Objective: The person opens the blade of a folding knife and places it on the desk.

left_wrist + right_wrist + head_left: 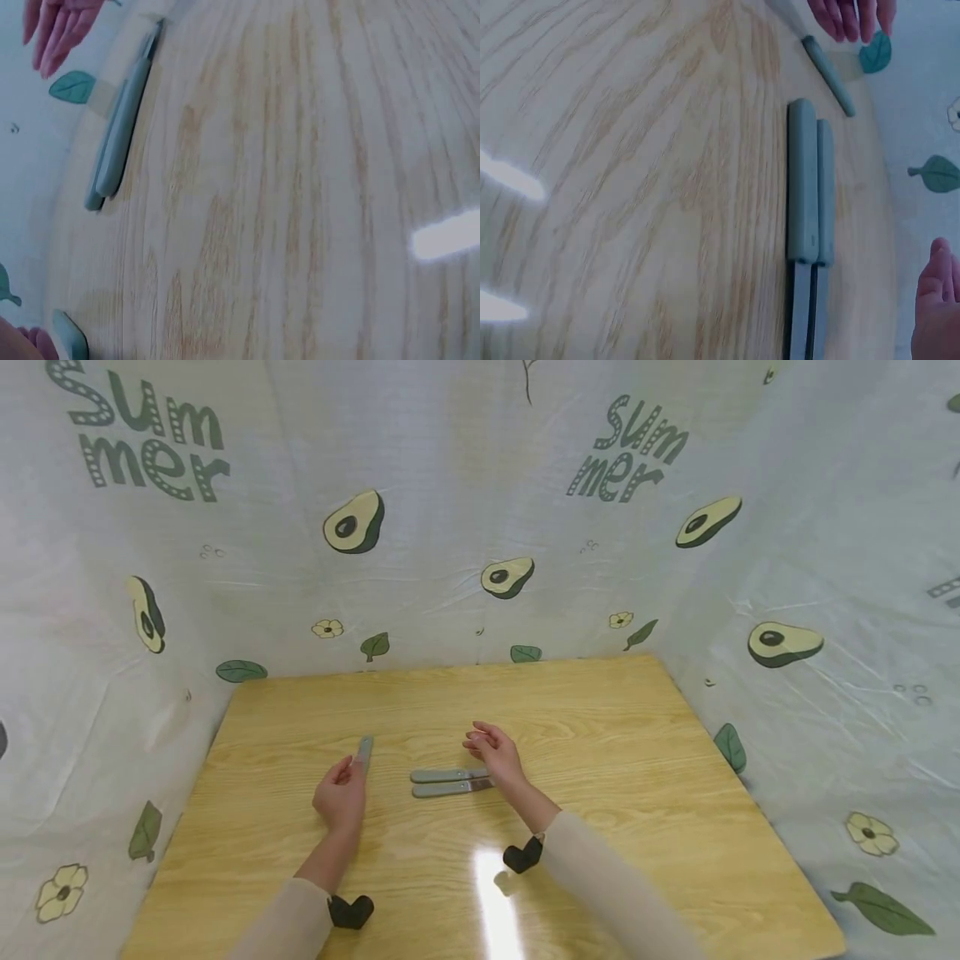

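Centre frame: two slim, grey-handled, metal-bladed tools [453, 787] could be knocked askew if brushed by right hand [501, 756], fingers relaxed; left hand [341, 797] likewise loose.

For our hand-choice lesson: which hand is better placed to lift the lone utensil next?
Probably the left hand: it is close beside the lone utensil, while the right hand is by the paired utensils.

Left sleeve [288, 917] and right sleeve [611, 887] are plain cream; left wrist fitting [351, 912] and right wrist fitting [522, 855] are black, angular.
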Available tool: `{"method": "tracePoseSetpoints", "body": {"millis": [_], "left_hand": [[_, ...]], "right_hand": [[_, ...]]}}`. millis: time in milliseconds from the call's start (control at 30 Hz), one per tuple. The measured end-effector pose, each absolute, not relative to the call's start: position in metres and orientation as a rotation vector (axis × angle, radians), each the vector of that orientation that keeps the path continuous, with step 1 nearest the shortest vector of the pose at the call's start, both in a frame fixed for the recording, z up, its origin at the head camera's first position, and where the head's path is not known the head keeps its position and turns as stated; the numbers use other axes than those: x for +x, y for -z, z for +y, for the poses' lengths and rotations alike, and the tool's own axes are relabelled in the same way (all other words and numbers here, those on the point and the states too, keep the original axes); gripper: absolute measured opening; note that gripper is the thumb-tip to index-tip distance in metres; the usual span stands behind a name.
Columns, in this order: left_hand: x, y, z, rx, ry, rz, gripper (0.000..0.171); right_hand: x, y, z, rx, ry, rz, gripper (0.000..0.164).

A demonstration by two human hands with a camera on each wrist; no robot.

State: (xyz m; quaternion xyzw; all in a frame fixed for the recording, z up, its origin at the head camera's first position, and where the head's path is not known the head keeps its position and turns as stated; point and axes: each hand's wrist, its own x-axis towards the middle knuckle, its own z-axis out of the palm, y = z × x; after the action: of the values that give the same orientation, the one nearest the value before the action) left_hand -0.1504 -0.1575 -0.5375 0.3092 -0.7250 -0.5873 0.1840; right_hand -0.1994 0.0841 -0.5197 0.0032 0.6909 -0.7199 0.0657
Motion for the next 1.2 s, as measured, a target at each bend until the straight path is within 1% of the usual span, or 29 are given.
{"method": "tracePoseSetpoints", "body": {"millis": [100,267,433,633,933,1067,1200], "left_hand": [[-0.152,0.537,-0.162,0.889,1.642,-1.992,0.034],[-0.156,0.538,-0.169,0.963,1.675,-1.993,0.041],[-0.160,0.543,-0.173,1.019,1.740,-2.003,0.046],[-0.162,0.544,-0.174,1.005,1.842,-2.035,0.049],[-0.160,0.541,-0.173,0.932,1.959,-2.133,0.056],[-0.158,0.537,-0.172,0.900,1.992,-2.195,0.060],[-0.157,0.533,-0.168,0.893,1.996,-2.219,0.062]], "right_hand": [[-0.203,0.515,0.064,-0.026,2.156,2.013,0.040],[-0.205,0.512,0.033,-0.064,2.087,1.963,0.043],[-0.201,0.517,0.005,-0.110,1.980,2.021,0.045],[-0.196,0.524,-0.022,-0.108,1.923,2.024,0.047],[-0.186,0.531,-0.049,-0.100,1.869,1.939,0.053],[-0.182,0.534,-0.054,-0.101,1.839,1.910,0.059],[-0.180,0.535,-0.057,-0.081,1.852,1.860,0.061]]}}
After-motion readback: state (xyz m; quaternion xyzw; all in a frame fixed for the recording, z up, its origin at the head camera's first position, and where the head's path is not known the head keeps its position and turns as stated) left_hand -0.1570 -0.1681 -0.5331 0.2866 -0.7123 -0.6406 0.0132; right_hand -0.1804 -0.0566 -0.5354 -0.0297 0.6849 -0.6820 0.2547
